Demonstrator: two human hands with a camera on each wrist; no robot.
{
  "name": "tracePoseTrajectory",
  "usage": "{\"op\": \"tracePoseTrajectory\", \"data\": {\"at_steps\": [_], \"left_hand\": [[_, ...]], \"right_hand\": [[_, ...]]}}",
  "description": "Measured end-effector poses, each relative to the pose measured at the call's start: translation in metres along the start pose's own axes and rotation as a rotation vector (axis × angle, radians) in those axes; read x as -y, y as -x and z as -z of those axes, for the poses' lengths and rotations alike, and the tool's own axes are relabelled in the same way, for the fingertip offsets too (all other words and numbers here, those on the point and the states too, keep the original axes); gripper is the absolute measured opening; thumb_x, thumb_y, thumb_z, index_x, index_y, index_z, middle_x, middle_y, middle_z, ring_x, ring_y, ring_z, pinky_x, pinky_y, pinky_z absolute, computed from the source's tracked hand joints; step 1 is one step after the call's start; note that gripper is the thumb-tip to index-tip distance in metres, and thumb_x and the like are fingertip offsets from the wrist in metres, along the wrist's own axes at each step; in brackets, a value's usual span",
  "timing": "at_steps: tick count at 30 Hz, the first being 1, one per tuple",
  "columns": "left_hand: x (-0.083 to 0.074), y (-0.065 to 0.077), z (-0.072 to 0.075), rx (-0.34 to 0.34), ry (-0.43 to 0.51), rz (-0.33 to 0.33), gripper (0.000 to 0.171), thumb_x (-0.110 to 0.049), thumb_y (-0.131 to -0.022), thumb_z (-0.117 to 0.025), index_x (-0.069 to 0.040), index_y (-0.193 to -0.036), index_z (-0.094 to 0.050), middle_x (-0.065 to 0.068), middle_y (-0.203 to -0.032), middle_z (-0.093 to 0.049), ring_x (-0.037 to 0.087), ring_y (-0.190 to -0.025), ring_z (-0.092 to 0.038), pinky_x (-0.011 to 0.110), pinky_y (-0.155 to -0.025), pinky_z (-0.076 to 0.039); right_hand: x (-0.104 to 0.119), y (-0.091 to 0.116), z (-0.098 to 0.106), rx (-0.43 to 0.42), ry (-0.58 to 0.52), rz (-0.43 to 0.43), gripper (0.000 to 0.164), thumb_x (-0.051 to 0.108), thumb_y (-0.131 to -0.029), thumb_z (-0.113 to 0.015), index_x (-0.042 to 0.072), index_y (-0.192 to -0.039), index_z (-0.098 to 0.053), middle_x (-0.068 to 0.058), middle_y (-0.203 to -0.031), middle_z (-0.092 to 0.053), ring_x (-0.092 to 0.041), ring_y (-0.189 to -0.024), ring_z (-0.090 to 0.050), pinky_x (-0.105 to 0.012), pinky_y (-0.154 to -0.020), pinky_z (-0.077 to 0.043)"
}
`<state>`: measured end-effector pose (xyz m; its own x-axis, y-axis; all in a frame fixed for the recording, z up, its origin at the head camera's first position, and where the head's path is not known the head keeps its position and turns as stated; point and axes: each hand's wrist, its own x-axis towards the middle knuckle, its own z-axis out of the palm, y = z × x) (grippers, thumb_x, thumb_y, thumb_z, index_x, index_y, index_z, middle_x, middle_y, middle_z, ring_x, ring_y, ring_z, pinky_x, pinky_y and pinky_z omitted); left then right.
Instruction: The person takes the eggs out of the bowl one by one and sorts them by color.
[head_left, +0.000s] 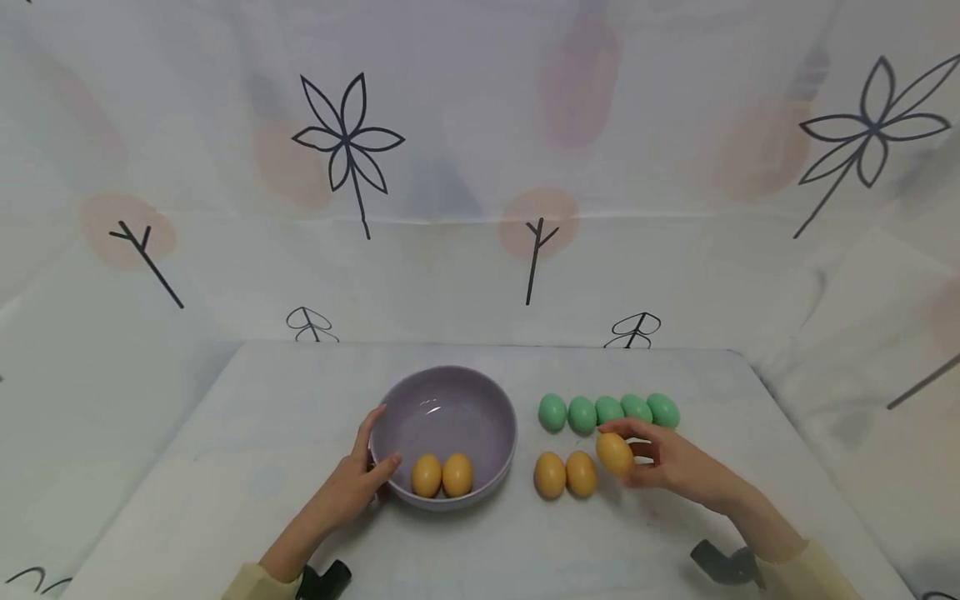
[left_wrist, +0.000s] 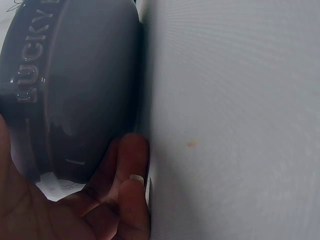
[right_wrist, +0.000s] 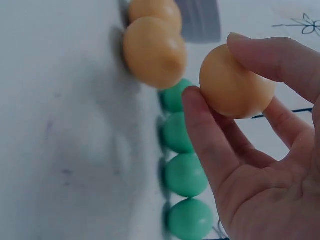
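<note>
My left hand (head_left: 358,475) holds the purple-grey bowl (head_left: 480,404) at its left side, thumb over the rim. In the left wrist view, curled fingers (left_wrist: 132,157) lie against the lower outside wall of the bowl (left_wrist: 95,75), which bears raised letters. Two orange-yellow eggs (head_left: 427,476) sit inside the bowl near its front. Between thumb and fingers, my right hand (head_left: 667,458) pinches another orange-yellow egg (right_wrist: 235,85), raised off the table. Left of it, two more orange-yellow eggs (head_left: 551,476) stand side by side on the table.
A row of several green eggs (head_left: 582,415) lies behind the orange-yellow ones, right of the bowl. The white table (head_left: 262,417) ends at a patterned cloth backdrop (head_left: 450,275). Dark wrist-worn devices (head_left: 326,581) show by both forearms.
</note>
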<state>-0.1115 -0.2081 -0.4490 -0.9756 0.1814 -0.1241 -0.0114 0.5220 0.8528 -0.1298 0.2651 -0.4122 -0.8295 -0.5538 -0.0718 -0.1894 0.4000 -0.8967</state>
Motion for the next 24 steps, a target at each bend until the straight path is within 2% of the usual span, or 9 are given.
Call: {"op": "tracePoseTrajectory", "data": {"at_steps": [6,11,17,24], "left_hand": [[0.001,0.0,0.0,-0.004,-0.018,-0.015,0.078,-0.04,-0.1,-0.059,-0.036,-0.158,-0.007,0.007,-0.072,-0.059,0.019,-0.06,-0.052,0.031,-0.055,-0.04],[0.001,0.0,0.0,-0.001,-0.019,-0.019,0.078,-0.041,-0.1,-0.059,-0.037,-0.158,-0.007,0.008,-0.072,-0.059,0.019,-0.061,-0.053,0.03,-0.057,-0.04],[-0.001,0.0,0.001,-0.001,-0.008,-0.022,0.078,-0.038,-0.1,-0.059,-0.035,-0.158,-0.007,0.008,-0.071,-0.058,0.02,-0.062,-0.053,0.031,-0.056,-0.04],[0.001,-0.001,0.001,0.002,-0.011,-0.023,0.077,-0.038,-0.101,-0.058,-0.034,-0.158,-0.007,0.008,-0.075,-0.06,0.02,-0.063,-0.054,0.031,-0.059,-0.041]], "right_hand": [[-0.017,0.005,-0.006,-0.022,0.014,0.011,0.063,0.009,-0.085,-0.076,0.001,-0.141,-0.048,-0.018,-0.13,-0.054,-0.029,-0.11,-0.057,-0.028,-0.086,-0.049],[-0.026,0.005,-0.01,-0.032,0.012,-0.016,0.063,0.011,-0.084,-0.079,0.002,-0.139,-0.051,-0.018,-0.133,-0.053,-0.028,-0.107,-0.057,-0.029,-0.085,-0.051],[-0.03,0.001,-0.015,-0.094,0.099,-0.068,0.065,0.018,-0.079,-0.084,0.001,-0.134,-0.055,-0.012,-0.126,-0.059,-0.023,-0.102,-0.056,-0.029,-0.082,-0.051],[-0.033,-0.001,-0.019,-0.103,0.151,-0.091,0.066,0.022,-0.078,-0.085,0.002,-0.134,-0.056,-0.007,-0.122,-0.061,-0.015,-0.097,-0.055,-0.027,-0.079,-0.049]]}}
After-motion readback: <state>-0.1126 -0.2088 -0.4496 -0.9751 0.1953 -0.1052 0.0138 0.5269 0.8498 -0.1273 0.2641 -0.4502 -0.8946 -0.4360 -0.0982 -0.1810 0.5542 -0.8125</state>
